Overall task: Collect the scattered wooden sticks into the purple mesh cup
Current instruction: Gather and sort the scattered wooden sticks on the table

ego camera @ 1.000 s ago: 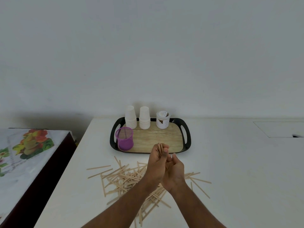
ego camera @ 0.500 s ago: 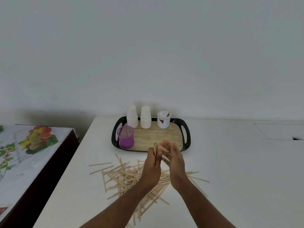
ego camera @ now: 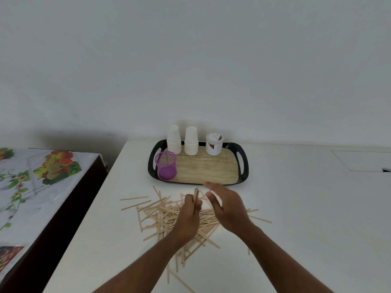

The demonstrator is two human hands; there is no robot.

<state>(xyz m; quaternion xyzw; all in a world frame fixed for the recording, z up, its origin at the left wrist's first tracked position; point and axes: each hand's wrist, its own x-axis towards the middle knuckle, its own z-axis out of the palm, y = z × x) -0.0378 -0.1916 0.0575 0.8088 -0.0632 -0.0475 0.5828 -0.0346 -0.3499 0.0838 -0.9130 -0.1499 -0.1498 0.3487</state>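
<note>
I stand at a big white table (ego camera: 296, 208). A black tray (ego camera: 243, 163) with a wood floor sits in the middle of the frame. On its left end stands the purple cup (ego camera: 166, 168). Behind it are two stacks of white cups (ego camera: 182, 140) and a white jar (ego camera: 214, 144).

Below the tray, most of the sticks (ego camera: 160, 212) lie in a messy heap on the table. The cup looks almost empty, so I think the job has only begun.

My left hand (ego camera: 189, 216) is curled around a few sticks that point up. My right hand (ego camera: 227, 206) is just beside it, with loose fingers and nothing in it that I can see.

To do this well, I think I should line the sticks up with my right hand. Then I carry them to the cup, above and left of my hands. I put the ends in first, so none catch on the rim.

The jar has a brown label, but the words are too small to read.
</note>
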